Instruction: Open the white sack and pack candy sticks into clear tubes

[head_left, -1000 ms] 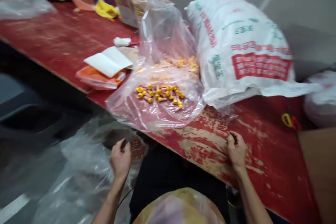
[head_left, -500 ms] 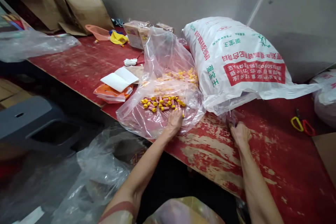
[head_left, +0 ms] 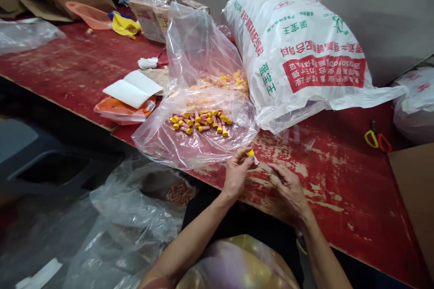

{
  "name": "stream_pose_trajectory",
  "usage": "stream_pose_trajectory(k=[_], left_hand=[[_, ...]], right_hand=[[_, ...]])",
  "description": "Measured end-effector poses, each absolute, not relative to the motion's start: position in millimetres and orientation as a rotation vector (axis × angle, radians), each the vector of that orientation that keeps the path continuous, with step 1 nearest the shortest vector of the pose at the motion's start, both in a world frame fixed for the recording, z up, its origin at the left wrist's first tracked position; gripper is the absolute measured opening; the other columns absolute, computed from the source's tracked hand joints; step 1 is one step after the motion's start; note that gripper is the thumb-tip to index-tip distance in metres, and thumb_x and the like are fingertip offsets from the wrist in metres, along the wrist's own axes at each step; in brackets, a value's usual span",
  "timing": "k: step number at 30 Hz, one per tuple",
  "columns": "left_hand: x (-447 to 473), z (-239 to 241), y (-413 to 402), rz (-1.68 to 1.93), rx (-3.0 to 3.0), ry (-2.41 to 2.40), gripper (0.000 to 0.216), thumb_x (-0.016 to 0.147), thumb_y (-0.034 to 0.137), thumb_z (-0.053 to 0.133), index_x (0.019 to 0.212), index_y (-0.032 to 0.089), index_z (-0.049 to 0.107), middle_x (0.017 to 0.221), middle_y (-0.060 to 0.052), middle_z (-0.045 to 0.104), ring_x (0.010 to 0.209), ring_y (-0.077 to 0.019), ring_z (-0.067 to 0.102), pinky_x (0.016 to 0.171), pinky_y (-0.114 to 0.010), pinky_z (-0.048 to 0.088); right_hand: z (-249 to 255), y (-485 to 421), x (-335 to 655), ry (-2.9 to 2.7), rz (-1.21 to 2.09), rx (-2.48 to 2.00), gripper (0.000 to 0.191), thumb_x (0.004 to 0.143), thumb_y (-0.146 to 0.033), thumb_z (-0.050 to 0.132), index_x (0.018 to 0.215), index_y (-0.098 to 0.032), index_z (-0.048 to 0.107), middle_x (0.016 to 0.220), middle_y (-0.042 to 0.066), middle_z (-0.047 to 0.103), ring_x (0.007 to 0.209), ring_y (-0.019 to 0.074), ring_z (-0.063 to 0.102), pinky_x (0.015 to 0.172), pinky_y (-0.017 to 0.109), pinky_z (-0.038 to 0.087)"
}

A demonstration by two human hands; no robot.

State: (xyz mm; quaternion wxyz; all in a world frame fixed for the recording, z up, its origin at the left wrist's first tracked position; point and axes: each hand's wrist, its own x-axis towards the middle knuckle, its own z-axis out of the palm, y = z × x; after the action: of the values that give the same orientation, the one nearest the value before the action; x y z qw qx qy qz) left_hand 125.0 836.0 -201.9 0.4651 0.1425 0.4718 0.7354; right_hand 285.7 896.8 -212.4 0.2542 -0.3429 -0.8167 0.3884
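Observation:
My left hand [head_left: 236, 175] pinches a small tube with a yellow cap [head_left: 250, 153] just in front of the clear plastic bag's near edge. Facing it, my right hand [head_left: 290, 187] is closed on a small clear plastic tube [head_left: 266, 168], partly hidden by the fingers; the two pieces are close together but apart. More pink tubes with yellow caps [head_left: 203, 122] lie in the mouth of the clear plastic bag [head_left: 190, 153], and others show deeper inside. Several loose clear tubes [head_left: 309, 145] lie by the open end of a large white woven sack [head_left: 274, 119].
Scissors [head_left: 378, 140] with yellow and red handles lie on the worn red table [head_left: 356, 176]. An open white booklet [head_left: 132, 88] rests on an orange packet [head_left: 125, 110]. Crumpled clear plastic [head_left: 135, 216] is below the table, left of my arms, and a cardboard piece [head_left: 412, 189] stands right.
My left hand has come back from the bag with a capped tube. My right hand has left the sack's mouth with a clear tube, and both hands now meet near the table edge.

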Motion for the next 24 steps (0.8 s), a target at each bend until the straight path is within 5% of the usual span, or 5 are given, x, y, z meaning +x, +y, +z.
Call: stream_pose_trajectory(k=[4, 11, 18, 24], left_hand=[[146, -219, 831, 1.842, 0.310, 1.266, 0.032, 0.066, 0.034, 0.076, 0.092, 0.017, 0.072, 0.083, -0.001, 0.067, 0.076, -0.0125, 0.060, 0.078, -0.026, 0.048], [149, -215, 806, 1.639, 0.882, 1.486, 0.033, 0.092, 0.037, 0.046, 0.084, 0.016, 0.071, 0.093, -0.007, 0.064, 0.092, -0.0178, 0.058, 0.086, -0.028, 0.044], [149, -231, 810, 1.328, 1.251, 1.578, 0.026, 0.090, 0.024, 0.044, 0.083, 0.016, 0.068, 0.084, -0.006, 0.061, 0.083, -0.0172, 0.057, 0.080, -0.029, 0.046], [140, -240, 817, 1.237, 1.290, 1.703, 0.020, 0.085, 0.016, 0.048, 0.093, 0.015, 0.067, 0.089, -0.007, 0.059, 0.084, -0.0176, 0.058, 0.082, -0.030, 0.047]], right_hand=[[-206, 882, 273, -2.285, 0.936, -0.829, 0.032, 0.091, -0.027, 0.047, 0.120, -0.021, 0.059, 0.111, 0.009, 0.064, 0.100, 0.0199, 0.061, 0.088, 0.034, 0.049], [-217, 883, 270, -2.357, 0.770, -0.831, 0.027, 0.092, -0.029, 0.046, 0.112, -0.018, 0.062, 0.102, 0.010, 0.066, 0.090, 0.0207, 0.063, 0.082, 0.033, 0.050], [-217, 899, 287, -2.630, 0.750, -0.825, 0.028, 0.091, -0.029, 0.043, 0.103, -0.018, 0.065, 0.097, 0.008, 0.070, 0.085, 0.0192, 0.065, 0.076, 0.030, 0.049], [-196, 915, 295, -3.249, 0.216, -1.277, 0.026, 0.089, -0.029, 0.045, 0.083, -0.016, 0.066, 0.080, 0.012, 0.068, 0.069, 0.0225, 0.064, 0.061, 0.029, 0.044]])
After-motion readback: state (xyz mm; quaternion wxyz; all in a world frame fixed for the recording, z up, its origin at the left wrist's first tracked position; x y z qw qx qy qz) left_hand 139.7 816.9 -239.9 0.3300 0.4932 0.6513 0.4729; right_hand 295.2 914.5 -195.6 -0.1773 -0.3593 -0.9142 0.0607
